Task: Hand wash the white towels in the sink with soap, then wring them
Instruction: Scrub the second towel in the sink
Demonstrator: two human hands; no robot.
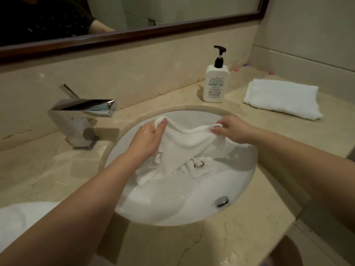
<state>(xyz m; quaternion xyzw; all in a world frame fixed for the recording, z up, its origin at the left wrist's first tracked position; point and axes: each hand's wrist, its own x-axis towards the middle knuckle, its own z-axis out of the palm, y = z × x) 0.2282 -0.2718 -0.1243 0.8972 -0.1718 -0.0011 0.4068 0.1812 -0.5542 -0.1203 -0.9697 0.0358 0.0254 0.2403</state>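
The marble counter (48,169) carries an oval white sink (247,181) set beneath a framed mirror (134,37); its surface shows wet sheen around the basin and at the near edge. A chrome faucet (82,120) stands left of the basin with no water visibly running. The wet towel (184,148) hangs over the basin, its upper edge stretched between both hands and its lower part trailing into the bowl near the centre. A folded dry towel (282,98) lies on the counter at the right, well apart from the sink, and another white towel (21,221) sits at the near left edge. The soap bottle (216,83) stands upright just behind the rim. The left hand (148,139) grips one upper corner with curled fingers; the right hand (234,131) pinches the opposite corner. The overflow fitting (221,201) sits on the near wall of the basin. Probable hazards: a wet corner may slip from the light right-hand pinch and drop into the bowl; lifting the soaked cloth beyond the rim would drip onto the already wet counter and possibly the floor; splashes could reach the dry towel.
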